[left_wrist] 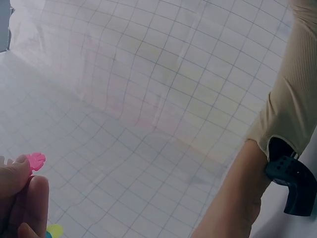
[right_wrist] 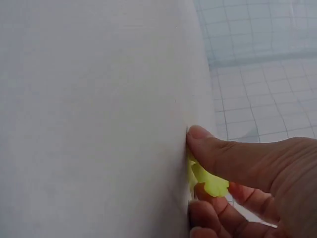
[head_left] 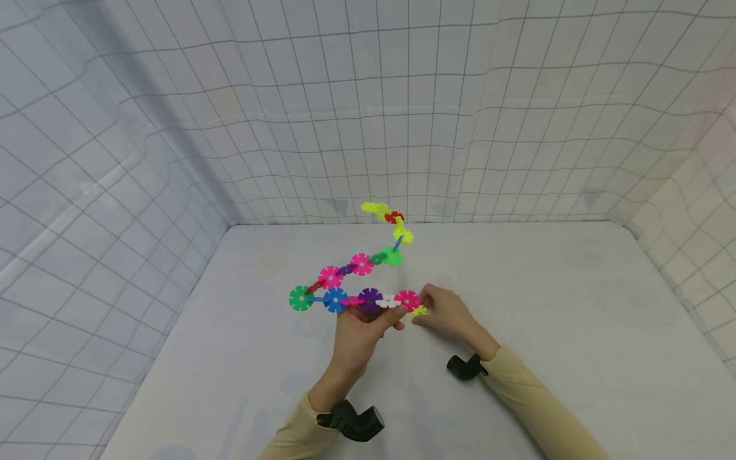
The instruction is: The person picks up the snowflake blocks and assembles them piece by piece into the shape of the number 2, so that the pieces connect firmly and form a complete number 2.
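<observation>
A zigzag chain of notched plastic discs (head_left: pixel 370 300) in many colours stretches from the white surface's far part toward me. My left hand (head_left: pixel 355 338) grips its near row, thumb by the pink end disc (head_left: pixel 407 300), which also shows in the left wrist view (left_wrist: pixel 37 161). Just right of that disc, my right hand (head_left: pixel 451 313) pinches a yellow notched disc (head_left: pixel 420 311) between thumb and fingers. In the right wrist view the yellow disc (right_wrist: pixel 215 186) is partly covered by the thumb. Whether the yellow and pink discs touch, I cannot tell.
White sheets with a grid of dark lines (head_left: pixel 368 128) stand as walls behind and on both sides. The white tabletop (head_left: pixel 546 306) lies beneath my hands. A black wrist camera (head_left: pixel 359 423) is strapped to the left wrist, another (head_left: pixel 464 367) to the right.
</observation>
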A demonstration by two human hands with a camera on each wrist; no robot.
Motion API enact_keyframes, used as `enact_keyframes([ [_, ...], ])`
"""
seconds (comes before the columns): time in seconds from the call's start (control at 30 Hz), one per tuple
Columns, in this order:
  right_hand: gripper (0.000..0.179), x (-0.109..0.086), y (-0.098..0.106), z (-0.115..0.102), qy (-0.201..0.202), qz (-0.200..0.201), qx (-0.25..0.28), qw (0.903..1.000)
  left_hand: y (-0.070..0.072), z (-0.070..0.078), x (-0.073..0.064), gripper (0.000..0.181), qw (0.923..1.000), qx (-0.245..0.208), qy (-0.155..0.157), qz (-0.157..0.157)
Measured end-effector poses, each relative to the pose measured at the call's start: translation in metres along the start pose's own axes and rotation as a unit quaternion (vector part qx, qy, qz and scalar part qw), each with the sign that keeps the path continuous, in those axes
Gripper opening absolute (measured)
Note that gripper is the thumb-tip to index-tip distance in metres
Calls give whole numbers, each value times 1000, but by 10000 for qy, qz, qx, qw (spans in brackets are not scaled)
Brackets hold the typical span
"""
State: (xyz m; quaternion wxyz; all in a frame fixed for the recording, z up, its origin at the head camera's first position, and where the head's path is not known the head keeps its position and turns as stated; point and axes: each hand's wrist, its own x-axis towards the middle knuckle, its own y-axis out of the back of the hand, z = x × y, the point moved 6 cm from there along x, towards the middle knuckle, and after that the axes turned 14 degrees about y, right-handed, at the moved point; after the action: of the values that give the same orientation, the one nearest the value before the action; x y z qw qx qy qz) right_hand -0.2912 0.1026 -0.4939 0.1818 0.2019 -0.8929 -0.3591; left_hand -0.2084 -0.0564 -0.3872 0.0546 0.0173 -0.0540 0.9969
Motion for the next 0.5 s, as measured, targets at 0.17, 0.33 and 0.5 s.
enact_keyframes([
  [0.17, 25, -14, 2, 3, 134, 308, 630, 9974, 0, -1, 0, 19, 10000, -35, 85, -16],
  [0.33, 17, -25, 6, 2, 189, 366, 1734, 9840, 0, -1, 0, 20, 9999, -60, 112, -5],
  [0.5, 20, -29, 21, -10, 244, 591, 2795, 9580, 0, -1, 0, 21, 10000, -27, 78, -18],
])
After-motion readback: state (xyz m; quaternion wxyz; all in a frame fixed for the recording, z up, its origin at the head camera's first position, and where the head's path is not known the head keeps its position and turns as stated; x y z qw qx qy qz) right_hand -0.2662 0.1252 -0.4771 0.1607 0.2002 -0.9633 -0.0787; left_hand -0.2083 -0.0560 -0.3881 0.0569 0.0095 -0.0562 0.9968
